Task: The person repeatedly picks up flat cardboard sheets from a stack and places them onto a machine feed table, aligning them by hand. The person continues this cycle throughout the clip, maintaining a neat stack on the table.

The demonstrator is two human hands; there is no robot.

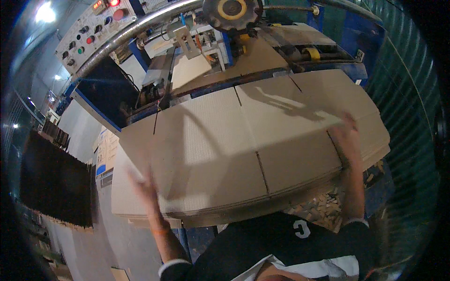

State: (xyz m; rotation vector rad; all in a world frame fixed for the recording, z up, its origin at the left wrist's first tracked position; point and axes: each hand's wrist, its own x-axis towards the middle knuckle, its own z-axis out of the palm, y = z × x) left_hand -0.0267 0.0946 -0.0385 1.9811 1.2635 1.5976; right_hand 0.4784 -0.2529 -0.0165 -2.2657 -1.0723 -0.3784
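A stack of flat brown cardboard blanks (211, 159) with dark slots cut into both long edges lies in front of me, against the front of a blue machine. My left hand (146, 189) is over the left end of the top blank, blurred, with its thumb and fingers apart and nothing seen in them. Over the right part of the same blank is my right hand (346, 136). Its fingers are smeared by motion, so their grip does not show. Whether either hand touches the cardboard is unclear.
The machine has a dark wheel (233, 10), a metal bar (140, 33) and a control panel (93, 35) with buttons. A tall dark stack (56, 180) stands at left. Cardboard scraps (323, 210) lie below the blanks. A green corrugated wall (412, 93) rises at right.
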